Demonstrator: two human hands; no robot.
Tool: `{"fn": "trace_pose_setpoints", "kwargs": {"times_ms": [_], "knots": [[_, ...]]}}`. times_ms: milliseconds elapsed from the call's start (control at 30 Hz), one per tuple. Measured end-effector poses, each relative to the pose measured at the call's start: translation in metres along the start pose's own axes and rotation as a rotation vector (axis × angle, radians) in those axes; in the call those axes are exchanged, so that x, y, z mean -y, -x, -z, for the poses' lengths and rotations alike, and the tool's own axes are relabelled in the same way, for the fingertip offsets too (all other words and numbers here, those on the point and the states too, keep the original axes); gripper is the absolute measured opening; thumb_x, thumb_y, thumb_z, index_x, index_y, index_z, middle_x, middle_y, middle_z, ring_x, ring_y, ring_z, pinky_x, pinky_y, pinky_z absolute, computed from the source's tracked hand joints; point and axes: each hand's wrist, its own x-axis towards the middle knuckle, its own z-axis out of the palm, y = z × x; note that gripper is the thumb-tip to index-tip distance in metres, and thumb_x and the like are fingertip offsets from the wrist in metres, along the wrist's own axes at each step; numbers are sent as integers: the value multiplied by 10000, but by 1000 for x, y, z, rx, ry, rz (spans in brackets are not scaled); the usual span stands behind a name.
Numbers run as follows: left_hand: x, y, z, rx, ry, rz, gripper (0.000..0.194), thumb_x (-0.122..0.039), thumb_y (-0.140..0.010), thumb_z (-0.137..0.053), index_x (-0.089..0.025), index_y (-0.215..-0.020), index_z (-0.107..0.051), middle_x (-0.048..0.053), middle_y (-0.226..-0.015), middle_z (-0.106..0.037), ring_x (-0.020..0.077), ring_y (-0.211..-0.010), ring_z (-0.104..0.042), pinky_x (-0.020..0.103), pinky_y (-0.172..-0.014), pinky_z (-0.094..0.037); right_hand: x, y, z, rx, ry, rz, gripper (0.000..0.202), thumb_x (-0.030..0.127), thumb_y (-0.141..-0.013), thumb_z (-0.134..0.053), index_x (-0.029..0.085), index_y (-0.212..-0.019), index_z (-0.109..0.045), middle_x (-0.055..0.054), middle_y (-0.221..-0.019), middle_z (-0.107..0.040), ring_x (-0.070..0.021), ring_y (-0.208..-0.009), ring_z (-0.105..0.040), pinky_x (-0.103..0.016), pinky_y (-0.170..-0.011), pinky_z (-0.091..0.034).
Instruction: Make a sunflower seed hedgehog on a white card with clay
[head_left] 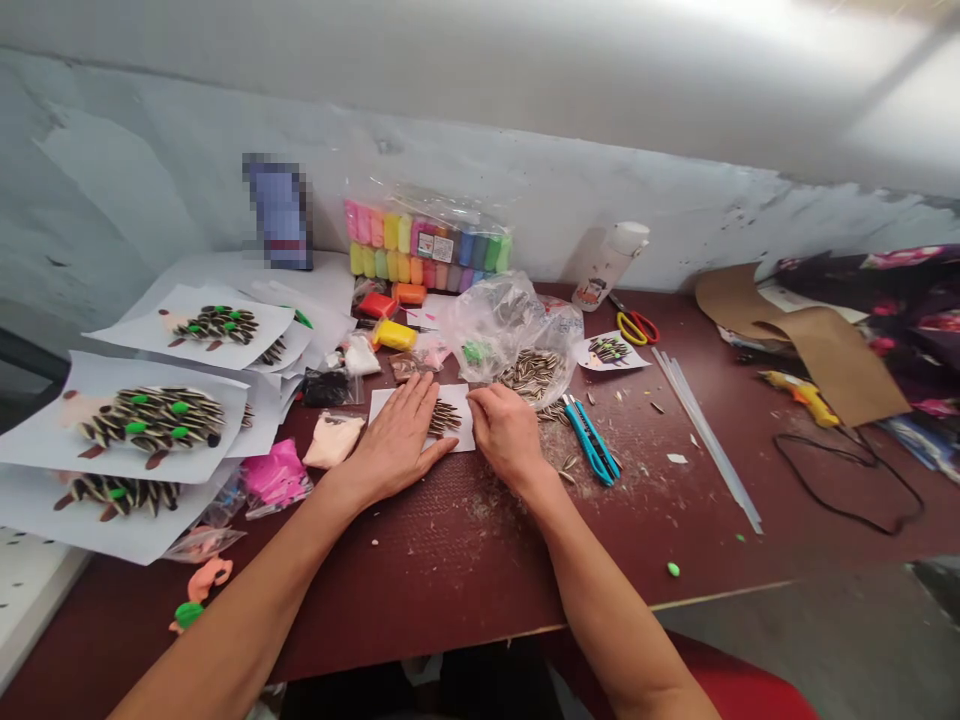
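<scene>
My left hand [400, 438] lies flat with fingers stretched over a small white paper card [464, 437]. Beside its fingers, a cluster of striped sunflower seeds [445, 418] stands up from the card like hedgehog spines; part of it is covered by the hand. At the card's right edge my right hand [507, 428] is closed, fingertips pinched together, and what they hold is hidden. Just behind it, a clear plastic bag [501, 310] lies open with loose sunflower seeds [534, 374] in its mouth. A teal utility knife [594, 445] rests right of that hand.
Finished-looking seed hedgehogs on paper [157, 420] are stacked left. Clay packs [427, 245] lean on the wall near a white bottle [611, 265]. Scissors [636, 327], glue sticks [705, 435] and a yellow glue gun [806, 398] with a looping cord lie right.
</scene>
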Motion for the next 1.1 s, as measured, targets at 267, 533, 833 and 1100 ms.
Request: {"fn": "trace_pose_setpoints", "kwargs": {"times_ms": [267,533,833,1100], "knots": [[-2,1,-6,-6,16,-13,727,-512,-960,-376,-103,-1540,-224,178,-1631,-219,300,-1514,-171,469,-1218,-223,0,0,-18,93,-1,97,412,53,-907,-433,148,-1245,-648,-107,-1239,-673,-216,-1083,-557,-313,-978,-408],[-5,-1,-6,36,11,-10,713,-509,-971,-344,-39,-1504,-288,209,-1608,-263,286,-1510,-194,428,-1219,-230,1,0,-21,135,42,92,393,64,-917,-431,136,-1238,-646,-94,-1260,-673,-225,-1079,-563,-313,-977,-406],[-5,-2,-7,27,-9,-14,689,-504,-970,-353,-56,-1493,-317,206,-1594,-301,288,-1501,-224,435,-1220,-234,2,0,-19,161,74,96,392,68,-906,-448,153,-1234,-646,-95,-1277,-663,-226,-1080,-563,-327,-956,-412],[-6,-2,-7,13,-20,-22,676,-472,-970,-367,-18,-1470,-337,228,-1590,-293,302,-1498,-226,454,-1212,-254,2,1,-19,151,80,108,368,85,-925,-437,164,-1199,-668,-82,-1281,-662,-230,-1080,-561,-343,-958,-430]]}}
